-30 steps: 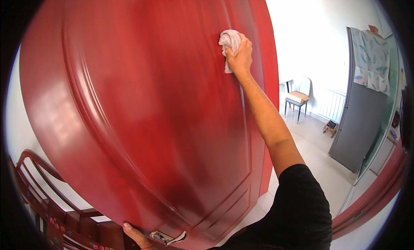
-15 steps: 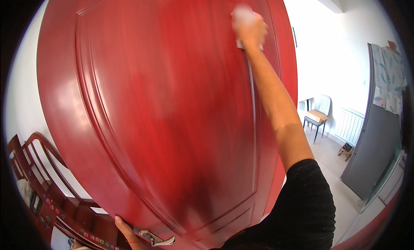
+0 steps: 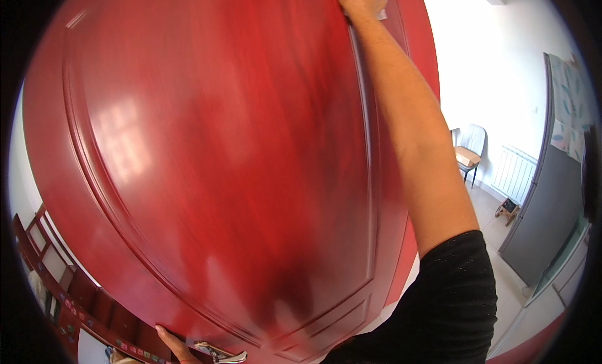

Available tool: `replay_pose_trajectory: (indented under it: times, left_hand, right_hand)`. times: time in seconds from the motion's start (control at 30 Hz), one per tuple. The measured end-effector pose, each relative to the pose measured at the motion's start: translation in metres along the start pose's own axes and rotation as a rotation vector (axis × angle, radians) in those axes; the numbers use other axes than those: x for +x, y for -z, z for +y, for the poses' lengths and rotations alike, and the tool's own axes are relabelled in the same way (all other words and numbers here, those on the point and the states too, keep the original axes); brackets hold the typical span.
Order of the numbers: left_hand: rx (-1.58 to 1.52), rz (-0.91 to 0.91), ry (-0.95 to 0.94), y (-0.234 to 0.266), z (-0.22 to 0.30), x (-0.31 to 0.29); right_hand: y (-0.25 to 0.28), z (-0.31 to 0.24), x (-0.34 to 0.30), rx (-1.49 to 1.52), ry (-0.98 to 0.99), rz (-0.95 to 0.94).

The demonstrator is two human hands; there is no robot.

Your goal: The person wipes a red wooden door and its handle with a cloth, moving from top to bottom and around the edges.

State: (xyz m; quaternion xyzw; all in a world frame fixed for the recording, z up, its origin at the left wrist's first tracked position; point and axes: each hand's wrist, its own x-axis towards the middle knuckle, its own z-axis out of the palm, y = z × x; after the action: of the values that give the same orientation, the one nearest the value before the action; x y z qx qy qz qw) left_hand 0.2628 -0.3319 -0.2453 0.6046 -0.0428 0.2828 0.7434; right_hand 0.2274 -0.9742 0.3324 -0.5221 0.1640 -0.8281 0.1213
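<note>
A large glossy red wooden door point(image 3: 238, 144) with raised panel mouldings fills most of the head view. High on its right side, my right hand point(image 3: 364, 1) is closed and presses against the panel beside the right moulding. A bit of white cloth point(image 3: 382, 14) shows beside it; the rest lies under the hand or beyond the upper edge. At the lower left, my left hand point(image 3: 172, 343) grips the door's edge, thumb on the front face and the other fingers hidden behind. Just right of it is the metal door handle point(image 3: 219, 353).
Dark red wooden furniture point(image 3: 94, 307) stands at the lower left. To the right are a chair point(image 3: 470, 144) with a cardboard box on its seat, a white radiator point(image 3: 514, 172), and a grey upright panel point(image 3: 544, 207) with a leaf-patterned cloth point(image 3: 567, 113) over its top.
The door fills more of the view, its left edge further left. My right hand sits higher in the picture, partly cut off by the upper edge. My left hand still grips the door edge.
</note>
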Motion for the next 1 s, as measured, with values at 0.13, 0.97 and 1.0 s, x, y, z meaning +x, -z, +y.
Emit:
replay_pose_trajectory:
  times: [0.13, 0.97, 1.0]
  left_hand:
    - [0.112, 0.181, -0.059, -0.025, -0.009, 0.007]
    - [-0.028, 0.083, -0.025, -0.032, -0.005, 0.015]
    - [-0.029, 0.074, 0.0, -0.036, -0.007, 0.015]
  right_hand:
    - [-0.002, 0.039, 0.015, 0.008, 0.028, -0.05]
    - [0.237, 0.262, -0.397, 0.167, -0.856, -0.245]
    - [0.233, 0.274, -0.393, 0.095, -0.957, -0.201]
